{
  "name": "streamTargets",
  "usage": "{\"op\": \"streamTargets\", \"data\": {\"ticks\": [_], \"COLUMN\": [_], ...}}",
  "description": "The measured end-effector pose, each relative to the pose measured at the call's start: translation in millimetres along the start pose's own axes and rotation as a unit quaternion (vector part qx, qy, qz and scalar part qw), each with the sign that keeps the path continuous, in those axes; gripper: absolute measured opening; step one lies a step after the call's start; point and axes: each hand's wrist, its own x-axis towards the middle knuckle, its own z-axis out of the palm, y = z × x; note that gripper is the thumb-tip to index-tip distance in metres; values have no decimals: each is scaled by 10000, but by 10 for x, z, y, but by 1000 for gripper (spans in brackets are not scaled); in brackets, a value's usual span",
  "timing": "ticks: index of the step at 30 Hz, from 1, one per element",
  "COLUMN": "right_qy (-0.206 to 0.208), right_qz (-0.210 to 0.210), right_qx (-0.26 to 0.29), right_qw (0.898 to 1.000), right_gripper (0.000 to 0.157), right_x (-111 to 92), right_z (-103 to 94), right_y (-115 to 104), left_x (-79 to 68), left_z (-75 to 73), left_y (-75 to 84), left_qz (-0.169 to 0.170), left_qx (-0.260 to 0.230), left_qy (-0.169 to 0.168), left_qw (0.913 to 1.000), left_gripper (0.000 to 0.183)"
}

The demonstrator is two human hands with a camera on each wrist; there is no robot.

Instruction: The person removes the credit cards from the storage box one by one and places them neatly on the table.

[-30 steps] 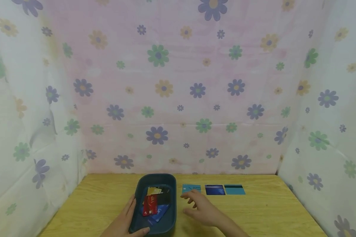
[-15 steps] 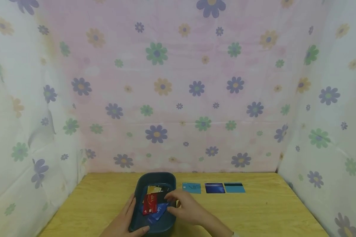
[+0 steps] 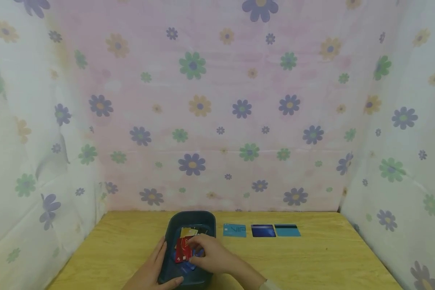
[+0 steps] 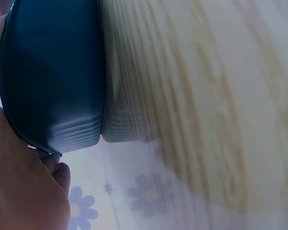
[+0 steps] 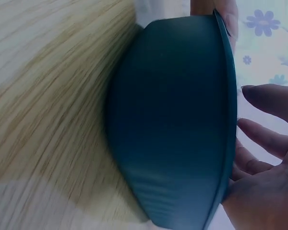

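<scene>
A dark blue-green plastic tray (image 3: 190, 217) holds several overlapping cards. My left hand (image 3: 145, 270) holds its left side and near end, with the thumb over the near rim. Inside the tray, a red VIP card (image 3: 182, 250) lies on top, a gold card (image 3: 187, 232) behind it and blue cards (image 3: 187, 267) partly underneath. My right hand (image 3: 214, 255) reaches over the right rim, its thumb and fingers apart at the red card's right edge. In the right wrist view, the tray wall hides the cards from sight.
Right of the tray, a light blue VIP card (image 3: 234, 230), a dark blue card (image 3: 263, 230) and a light blue card with a black stripe (image 3: 287, 230) lie in a row on the wooden table (image 3: 311, 257). A flowered curtain (image 3: 217, 121) encloses the back and sides.
My right hand has moved left, from near the light blue VIP card, over the tray's right rim to the red card. The left hand and tray have stayed in place.
</scene>
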Motion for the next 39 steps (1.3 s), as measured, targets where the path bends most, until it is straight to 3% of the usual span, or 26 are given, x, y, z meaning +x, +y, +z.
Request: {"op": "streamTargets", "data": {"ticks": [5, 14, 23, 31, 39], "right_qy": [-58, 290, 625, 1211, 1143], "right_qz": [-3, 304, 1012, 1588, 1666], "right_qx": [-145, -687, -1665, -1646, -1600], "right_qw": [9999, 9968, 9788, 9659, 9662], "right_gripper": [36, 45, 59, 72, 75], "right_x": [153, 377, 470, 511, 534], "right_z": [99, 282, 420, 478, 513], "right_y": [-1, 106, 168, 204, 221], "left_x": [0, -5, -1, 18, 4], "left_z": [0, 0, -19, 36, 90], "left_y": [-20, -12, 32, -13, -57], "left_qz": [103, 98, -69, 159, 449], "left_qx": [-14, -91, -106, -17, 222], "left_qy": [26, 62, -67, 161, 521], "left_qw": [9999, 9999, 9999, 9997, 9974], "left_gripper": [113, 113, 114, 115, 117]}}
